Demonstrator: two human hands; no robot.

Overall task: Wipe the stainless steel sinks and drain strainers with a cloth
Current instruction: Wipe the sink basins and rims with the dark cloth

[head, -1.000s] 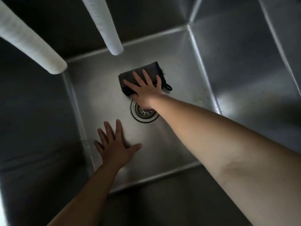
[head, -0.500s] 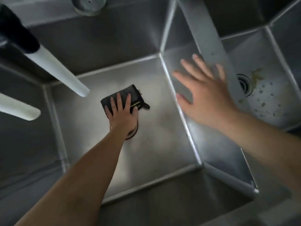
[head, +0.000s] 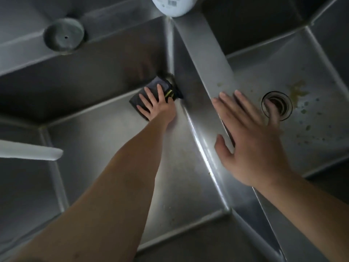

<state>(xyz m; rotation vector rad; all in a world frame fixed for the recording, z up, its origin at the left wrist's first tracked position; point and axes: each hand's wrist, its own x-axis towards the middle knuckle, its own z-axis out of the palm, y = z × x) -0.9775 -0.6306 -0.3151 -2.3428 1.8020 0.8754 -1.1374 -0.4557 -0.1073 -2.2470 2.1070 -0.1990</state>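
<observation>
My left hand presses flat on a dark folded cloth with a yellow tag. The cloth lies in the far right corner of the left sink, against its right wall. This sink's drain is hidden from me. My right hand is open with fingers spread over the steel divider between the two sinks, and holds nothing. Past its fingertips, the right sink shows its round drain strainer and yellowish stains and specks on the floor.
A white container stands at the top on the back ledge above the divider. A round grey cap sits on the back ledge at left. A white tube end juts in from the left over the left sink.
The cloth passed from my right hand to my left. My left hand slid it from the drain to the sink's far right corner. My right hand moved to the divider.
</observation>
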